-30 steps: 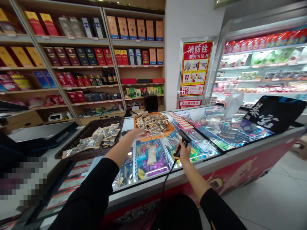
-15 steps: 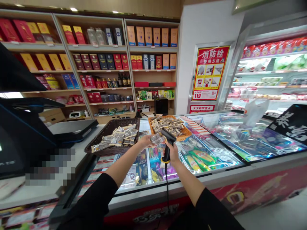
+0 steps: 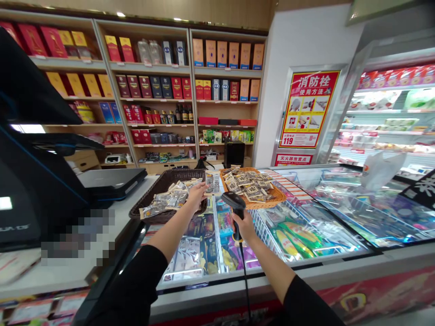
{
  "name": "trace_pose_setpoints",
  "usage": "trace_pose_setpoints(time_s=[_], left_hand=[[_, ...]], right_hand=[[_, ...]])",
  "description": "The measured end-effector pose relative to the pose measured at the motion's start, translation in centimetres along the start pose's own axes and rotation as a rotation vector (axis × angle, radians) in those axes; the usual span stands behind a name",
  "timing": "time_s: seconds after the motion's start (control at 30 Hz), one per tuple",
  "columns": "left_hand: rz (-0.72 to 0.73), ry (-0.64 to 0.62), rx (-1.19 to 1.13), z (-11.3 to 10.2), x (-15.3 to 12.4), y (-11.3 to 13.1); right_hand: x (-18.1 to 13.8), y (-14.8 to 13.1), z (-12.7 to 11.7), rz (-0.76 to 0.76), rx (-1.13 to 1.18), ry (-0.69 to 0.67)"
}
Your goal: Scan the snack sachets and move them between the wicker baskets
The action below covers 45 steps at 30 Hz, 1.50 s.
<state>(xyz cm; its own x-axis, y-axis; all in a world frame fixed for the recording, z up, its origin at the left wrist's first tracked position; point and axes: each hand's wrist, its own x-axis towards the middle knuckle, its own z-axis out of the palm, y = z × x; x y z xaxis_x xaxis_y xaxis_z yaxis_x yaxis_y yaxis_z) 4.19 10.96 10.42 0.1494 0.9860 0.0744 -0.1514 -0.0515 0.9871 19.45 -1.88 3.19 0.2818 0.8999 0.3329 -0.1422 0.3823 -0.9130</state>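
Observation:
My left hand (image 3: 197, 194) pinches a small clear snack packet (image 3: 212, 183) and holds it upright above the gap between two baskets. My right hand (image 3: 242, 225) is wrapped round the handle of a black barcode scanner (image 3: 232, 203), whose head sits just below and right of the packet. A black cable (image 3: 245, 280) hangs from the scanner toward me. The dark wicker basket (image 3: 158, 186) holds several silvery packets. The orange wicker basket (image 3: 272, 198) holds several brown-labelled packets. Both baskets rest on the glass-topped chest freezer (image 3: 306, 235).
A black checkout terminal (image 3: 30, 181) and a closed dark device (image 3: 112, 179) stand on the white counter at my left. Wooden shelves (image 3: 163, 104) of boxed goods line the back wall. An open refrigerated case (image 3: 390, 113) stands at the right, beside a red fire-hydrant poster (image 3: 307, 108).
My left hand left the orange basket with a packet and moved left with it. My right hand swung the scanner left, under the packet. My view turned left, showing more of the terminal.

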Motion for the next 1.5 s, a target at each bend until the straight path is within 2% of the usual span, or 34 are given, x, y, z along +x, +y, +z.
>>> trace_pose_setpoints(time_s=[0.23, 0.53, 0.73, 0.87, 1.0, 1.1, 1.17, 1.33, 1.43, 1.5], left_hand=[[0.147, 0.03, -0.056, -0.8, 1.6, -2.3], [0.147, 0.07, -0.052, -0.5, 2.2, -2.9], [0.129, 0.077, -0.007, -0.5, 2.0, -2.7], [0.131, 0.146, 0.07, -0.3, 1.7, -2.7], [0.16, 0.214, 0.321, -1.3, 1.8, -2.0], [0.219, 0.183, 0.667, -3.5, 2.6, -0.9], [0.225, 0.173, 0.817, -5.3, 3.4, -0.3], [0.2, 0.231, 0.906, -8.5, 5.6, -0.5], [0.205, 0.241, 0.93, -8.8, 6.4, -0.5], [0.258, 0.277, 0.989, -8.3, 6.4, 0.0]], right_hand=[[-0.8, 1.4, 0.6, -0.003, -0.134, 0.069], [-1.1, 2.6, 0.9, -0.021, -0.24, 0.073], [-1.3, 2.2, 1.0, -0.024, -0.234, 0.076], [-1.3, 1.9, 0.9, 0.014, -0.167, 0.053], [-1.1, 2.1, 0.0, 0.054, -0.032, 0.113], [-0.9, 2.5, -0.7, 0.08, 0.027, 0.182], [-0.9, 2.6, -0.8, 0.079, 0.035, 0.197], [-1.3, 2.3, -0.1, 0.068, 0.026, 0.192], [-1.3, 1.9, 0.0, 0.08, 0.071, 0.226], [-1.1, 1.5, -0.5, 0.091, 0.108, 0.258]])
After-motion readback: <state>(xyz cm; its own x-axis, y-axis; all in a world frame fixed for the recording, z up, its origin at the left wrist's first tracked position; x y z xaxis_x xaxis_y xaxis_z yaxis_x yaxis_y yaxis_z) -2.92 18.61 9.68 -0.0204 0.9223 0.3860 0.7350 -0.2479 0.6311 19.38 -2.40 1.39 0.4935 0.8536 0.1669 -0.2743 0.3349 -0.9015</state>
